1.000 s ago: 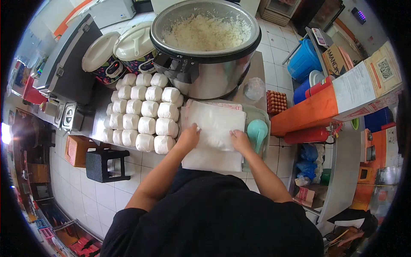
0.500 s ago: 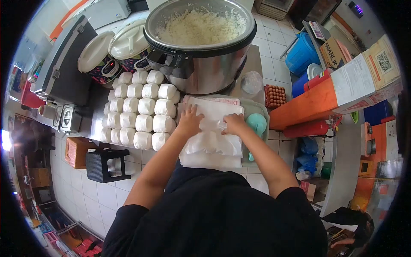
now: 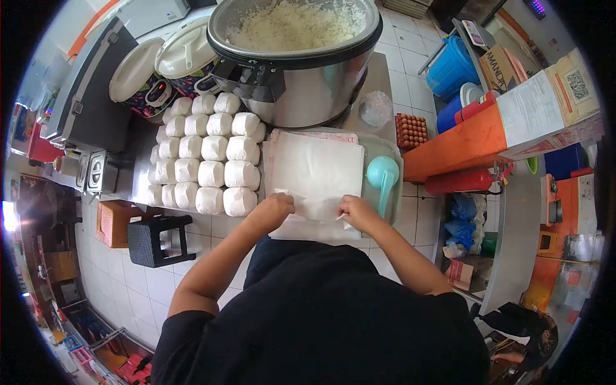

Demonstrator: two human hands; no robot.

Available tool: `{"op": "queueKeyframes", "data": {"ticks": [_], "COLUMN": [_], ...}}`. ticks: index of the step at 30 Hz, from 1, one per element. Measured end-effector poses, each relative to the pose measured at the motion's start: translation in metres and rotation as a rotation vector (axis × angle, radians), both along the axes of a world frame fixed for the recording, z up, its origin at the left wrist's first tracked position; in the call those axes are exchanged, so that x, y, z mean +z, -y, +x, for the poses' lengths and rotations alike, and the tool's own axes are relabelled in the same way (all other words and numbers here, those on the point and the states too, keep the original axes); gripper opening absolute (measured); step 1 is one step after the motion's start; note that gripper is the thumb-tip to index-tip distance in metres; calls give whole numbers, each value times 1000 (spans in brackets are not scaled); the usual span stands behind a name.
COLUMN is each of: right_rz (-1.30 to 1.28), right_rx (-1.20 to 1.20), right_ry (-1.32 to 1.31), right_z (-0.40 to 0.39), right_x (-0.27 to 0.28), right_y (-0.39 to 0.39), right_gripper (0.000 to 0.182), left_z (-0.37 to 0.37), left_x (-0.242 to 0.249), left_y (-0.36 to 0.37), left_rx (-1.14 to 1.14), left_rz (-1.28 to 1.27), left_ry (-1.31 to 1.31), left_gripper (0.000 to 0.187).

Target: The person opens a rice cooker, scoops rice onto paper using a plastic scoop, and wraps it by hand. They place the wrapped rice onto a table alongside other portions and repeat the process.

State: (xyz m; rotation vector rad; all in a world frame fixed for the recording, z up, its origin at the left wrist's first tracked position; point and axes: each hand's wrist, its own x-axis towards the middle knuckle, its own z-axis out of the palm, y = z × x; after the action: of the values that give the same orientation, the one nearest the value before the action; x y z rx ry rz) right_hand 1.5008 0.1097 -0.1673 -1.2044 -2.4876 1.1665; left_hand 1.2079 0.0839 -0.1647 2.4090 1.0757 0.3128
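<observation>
A stack of white wrapping paper [image 3: 314, 160] lies in front of me, with red print showing at its far edge. At the near left of the top sheet, my left hand [image 3: 276, 209] is closed with its fingertips pinching the paper. My right hand [image 3: 357, 213] pinches the sheet's near right corner, which is creased upward. Between the two hands the paper is slightly wrinkled. A turquoise scoop [image 3: 383, 172] rests right of the stack in a pale green tray [image 3: 396, 205]. Left of the paper, white wrapped packets [image 3: 212, 173] are piled in rows.
A big steel cooker [image 3: 301, 96] full of cooked rice stands behind the paper. Two lidded rice cookers [image 3: 186, 58] and a grey cool box [image 3: 90, 83] are at the back left. Right are a plastic bag [image 3: 375, 109], an egg tray [image 3: 411, 130] and a person [image 3: 529, 333] further off.
Both hands have moved from the middle of the paper down to its near edge and now pinch it. The top sheet lies flatter. My view has shifted slightly.
</observation>
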Motion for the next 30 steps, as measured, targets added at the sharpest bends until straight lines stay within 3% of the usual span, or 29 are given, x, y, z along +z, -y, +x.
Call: {"op": "queueKeyframes", "data": {"ticks": [4, 8, 11, 14, 16, 17, 19, 20, 22, 23, 25, 26, 27, 29, 30], "right_rz": [97, 197, 134, -92, 45, 45, 466, 463, 54, 64, -493, -560, -569, -745, -705], "right_rx": [-110, -120, -65, -278, -421, -420, -350, -347, -131, -131, -520, -579, -582, -679, -655], "right_ry": [-185, -165, -57, -54, 109, 111, 91, 90, 316, 314, 15, -180, -179, -329, -240], "right_z": [-13, -22, -23, -27, -36, -36, -38, -38, -35, -34, -32, -25, -22, -19, -22], "right_x": [-14, -3, -19, -15, -11, -12, -15, -19, -25, -21, -14, -30, -33, -42, -30], "right_y": [17, 24, 9, 0, -10, -15, -23, -25, -33, -31, -12, -8, -9, -11, -12], "right_gripper": [15, 15, 18, 16, 17, 17, 18, 18, 20, 20, 21, 20, 20, 20, 16], "left_z": [5, 7, 4, 5, 14, 17, 20, 20, 20, 21, 27, 30, 29, 21, 18], "left_x": [-15, -8, -19, -15, -9, -12, -16, -19, -23, -23, -26, -27, -27, -26, -8], "left_y": [1, 5, -7, -16, -24, -30, -40, -42, -49, -45, -16, -2, -1, 2, -11], "left_rx": [75, 77, 106, 296, 515, 515, 419, 422, 265, 267, 552, 678, 677, 709, 638], "left_rz": [-110, -88, -231, -400, -350, -350, 92, 90, -206, -196, -179, -247, -255, -553, -678], "left_ry": [78, 192, 81, 74, 112, 114, 116, 114, -88, -87, 66, 196, 192, 314, 191], "left_gripper": [14, 11, 18, 29, 28, 28, 20, 20, 18, 18, 16, 15, 15, 20, 20]}}
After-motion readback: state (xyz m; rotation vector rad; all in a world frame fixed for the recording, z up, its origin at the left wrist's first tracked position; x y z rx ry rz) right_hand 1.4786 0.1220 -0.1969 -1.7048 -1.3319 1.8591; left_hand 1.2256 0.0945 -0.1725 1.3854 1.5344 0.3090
